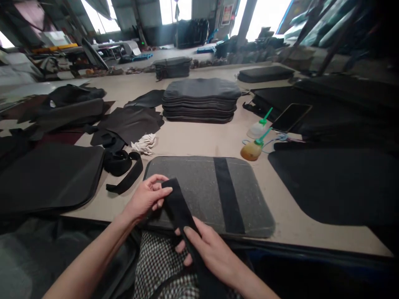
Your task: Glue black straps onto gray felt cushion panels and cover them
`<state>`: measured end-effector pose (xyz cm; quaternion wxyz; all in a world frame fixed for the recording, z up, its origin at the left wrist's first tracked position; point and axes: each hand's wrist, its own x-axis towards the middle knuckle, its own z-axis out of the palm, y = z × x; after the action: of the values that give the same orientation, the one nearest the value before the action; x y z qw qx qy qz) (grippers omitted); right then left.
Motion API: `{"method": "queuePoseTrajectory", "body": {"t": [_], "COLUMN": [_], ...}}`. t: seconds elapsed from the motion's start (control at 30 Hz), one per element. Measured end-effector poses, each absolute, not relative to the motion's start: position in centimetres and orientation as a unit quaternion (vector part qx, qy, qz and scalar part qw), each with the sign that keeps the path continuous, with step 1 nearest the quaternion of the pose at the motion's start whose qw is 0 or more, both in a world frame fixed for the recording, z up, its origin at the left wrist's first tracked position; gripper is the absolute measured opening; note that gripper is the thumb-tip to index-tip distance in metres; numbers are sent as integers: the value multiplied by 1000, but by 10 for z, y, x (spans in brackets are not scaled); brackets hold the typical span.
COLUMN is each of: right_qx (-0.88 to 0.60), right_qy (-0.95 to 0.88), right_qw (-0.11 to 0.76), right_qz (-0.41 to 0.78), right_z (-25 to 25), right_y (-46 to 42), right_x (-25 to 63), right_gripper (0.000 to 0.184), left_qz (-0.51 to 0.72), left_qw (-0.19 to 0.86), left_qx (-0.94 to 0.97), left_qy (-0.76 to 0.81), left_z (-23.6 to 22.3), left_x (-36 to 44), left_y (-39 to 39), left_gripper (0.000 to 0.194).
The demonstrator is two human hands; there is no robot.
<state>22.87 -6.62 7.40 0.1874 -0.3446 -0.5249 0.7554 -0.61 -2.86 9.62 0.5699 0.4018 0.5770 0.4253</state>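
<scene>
A black fabric strap (pixel 181 204) runs between my hands over the front edge of the table. My left hand (pixel 149 197) pinches its upper end between thumb and fingers. Lower down, my right hand (pixel 207 245) grips the same strap, thumb on top and fingertips behind it. The strap's lower end drops toward my lap, partly hidden by my right hand. Under and beyond it lies a grey mat with rounded corners (pixel 193 178), flat on the table. Another black strip (pixel 229 195) crosses the right part of that mat from back to front.
Rolled black webbing (pixel 120 164) and a white cloth bundle (pixel 145 144) lie to the left. A stack of dark mats (pixel 201 101) stands behind. Two squeeze bottles with green spouts, one holding amber liquid (pixel 251 151), and a phone (pixel 292 117) are at right. Black panels (pixel 336 182) flank the mat.
</scene>
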Motion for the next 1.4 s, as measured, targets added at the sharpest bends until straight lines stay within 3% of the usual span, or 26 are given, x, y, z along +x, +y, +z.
{"method": "queuePoseTrajectory", "body": {"t": [0.17,0.33,0.43,0.67,1.4], "right_qx": [-408,-480,-486,-439,-414], "right_qy": [-651,-681,-650,-535,-617], "right_qw": [224,283,254,219,186], "right_qz": [599,474,527,687,643], "right_z": [67,64,66,66,61], "right_y": [-66,-51,-42,-31,-21], "right_x": [238,231,222,193,185], "right_gripper": [41,43,36,18,7], "left_qz": [363,325,308,258,168], "left_qw": [516,285,187,135,38], "left_qx": [488,644,713,780,836], "left_qy": [603,631,601,554,520], "left_z": [85,71,65,50,47], "left_x": [-34,-49,-56,-55,-49], "left_y": [19,65,87,122,127], "left_gripper": [38,28,24,19,16]}}
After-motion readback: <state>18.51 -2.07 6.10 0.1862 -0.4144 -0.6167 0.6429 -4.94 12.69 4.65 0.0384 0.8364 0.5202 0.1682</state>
